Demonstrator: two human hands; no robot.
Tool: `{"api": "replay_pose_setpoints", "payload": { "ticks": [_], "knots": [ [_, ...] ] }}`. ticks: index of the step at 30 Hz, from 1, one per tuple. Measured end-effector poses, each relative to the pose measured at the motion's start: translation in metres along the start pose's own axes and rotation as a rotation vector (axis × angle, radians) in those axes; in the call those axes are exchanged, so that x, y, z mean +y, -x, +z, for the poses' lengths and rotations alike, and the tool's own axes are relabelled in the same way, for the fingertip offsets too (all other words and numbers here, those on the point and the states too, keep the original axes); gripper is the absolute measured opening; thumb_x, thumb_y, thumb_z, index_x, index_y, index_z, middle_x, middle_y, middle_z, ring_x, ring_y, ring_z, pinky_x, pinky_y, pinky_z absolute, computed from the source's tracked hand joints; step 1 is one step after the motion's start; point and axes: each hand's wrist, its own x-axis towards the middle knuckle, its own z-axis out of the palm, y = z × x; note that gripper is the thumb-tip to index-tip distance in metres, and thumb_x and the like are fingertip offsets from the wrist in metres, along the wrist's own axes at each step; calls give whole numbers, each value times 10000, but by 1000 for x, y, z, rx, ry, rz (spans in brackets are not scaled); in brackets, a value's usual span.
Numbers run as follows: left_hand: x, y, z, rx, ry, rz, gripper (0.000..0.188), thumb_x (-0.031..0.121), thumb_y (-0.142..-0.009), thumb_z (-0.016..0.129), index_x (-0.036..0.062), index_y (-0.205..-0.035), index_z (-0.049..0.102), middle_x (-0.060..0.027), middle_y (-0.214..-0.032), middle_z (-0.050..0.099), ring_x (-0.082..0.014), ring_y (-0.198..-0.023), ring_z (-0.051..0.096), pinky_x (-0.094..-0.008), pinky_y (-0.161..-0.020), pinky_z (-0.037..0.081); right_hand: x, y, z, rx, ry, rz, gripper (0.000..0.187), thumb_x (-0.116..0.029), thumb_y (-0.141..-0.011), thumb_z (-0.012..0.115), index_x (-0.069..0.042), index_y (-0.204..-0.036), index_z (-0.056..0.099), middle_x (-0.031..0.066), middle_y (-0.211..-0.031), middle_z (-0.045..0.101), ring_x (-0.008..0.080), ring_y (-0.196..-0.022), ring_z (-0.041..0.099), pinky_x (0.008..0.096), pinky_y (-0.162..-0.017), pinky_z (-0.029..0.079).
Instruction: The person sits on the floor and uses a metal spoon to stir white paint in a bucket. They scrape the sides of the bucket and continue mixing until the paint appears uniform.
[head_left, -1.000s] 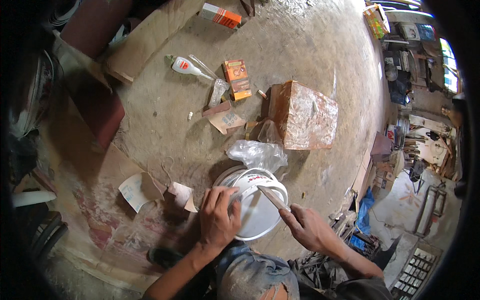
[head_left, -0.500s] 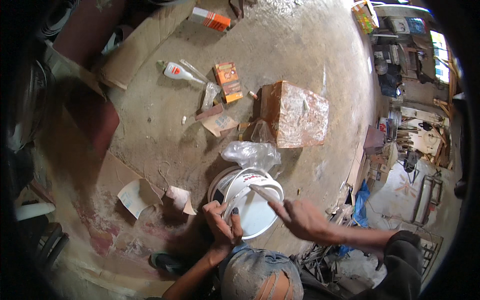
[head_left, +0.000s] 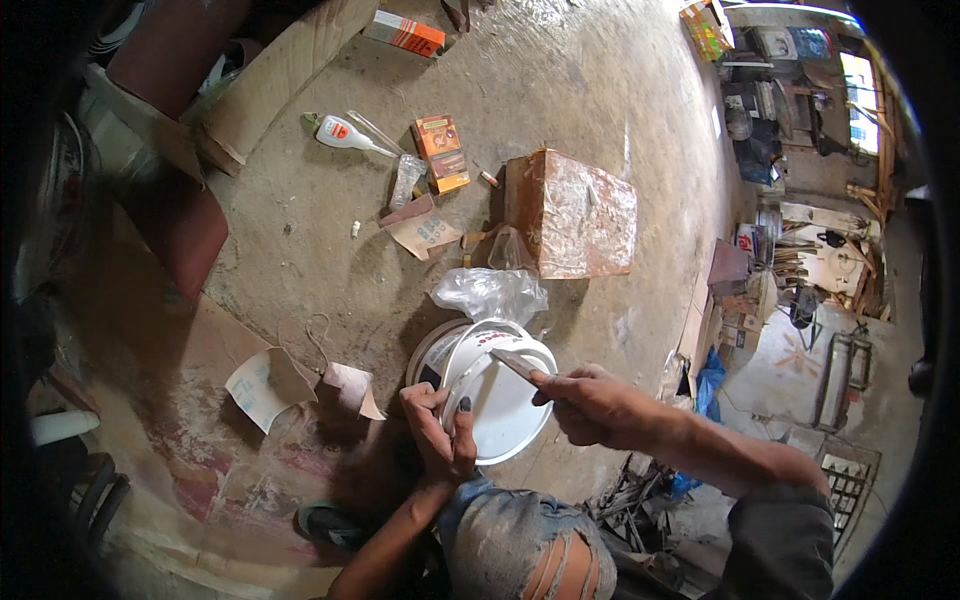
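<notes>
A white bucket (head_left: 503, 425) stands before my knees, its pale round top tilted toward me and a thin white handle arching over its far side. My left hand (head_left: 440, 430) is closed at the near left edge, thumb and fingers pinching the rim. In my right hand (head_left: 595, 405) is a flat-bladed tool (head_left: 517, 364), held by its near end. The blade lies across the far right part of the bucket's top, its tip near the rim. Whether it is a knife or a scraper cannot be made out.
Beyond the bucket lie a crumpled clear plastic bag (head_left: 490, 293) and a stained brown box (head_left: 580, 215). An orange carton (head_left: 440, 153), a white glue bottle (head_left: 345, 133) and sandpaper scraps (head_left: 265, 388) are scattered leftward. Clutter (head_left: 710, 385) lines the right side.
My right hand has turned and drawn slightly toward the bucket, and the blade shows more fully. The left hand keeps its grip on the rim. The whole view has shifted a little.
</notes>
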Motion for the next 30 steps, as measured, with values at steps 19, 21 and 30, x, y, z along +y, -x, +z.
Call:
{"api": "replay_pose_setpoints", "payload": {
  "ticks": [19, 21, 30],
  "knots": [
    [-9, -1, -5, -4, 47, 65, 339, 186, -810, 595, -19, -1043, 458, -192, -975, 431, -307, -900, 461, -420, -829, 393, -14, 11, -12, -38, 282, 381, 378, -375, -995, 466, -13, -1032, 564, 51, -720, 568, 131, -583, 507, 273, -524, 406],
    [-9, -1, -5, 3, 63, 71, 340, 187, -814, 594, -17, -1050, 460, -191, -976, 430, -306, -900, 461, -421, -827, 392, -9, 14, -4, -81, 161, 383, 343, -383, -999, 461, -71, -872, 526, -19, -634, 439, 85, -506, 361, 246, -452, 302],
    [-10, 1, 0, 14, 34, 61, 321, 217, -857, 586, -22, -1028, 455, -172, -944, 415, -269, -869, 441, -402, -793, 371, 17, 14, 28, 93, -83, 203, 307, -323, -998, 484, -113, -775, 464, -65, -562, 316, 65, -442, 259, 248, -398, 190]
  ]
}}
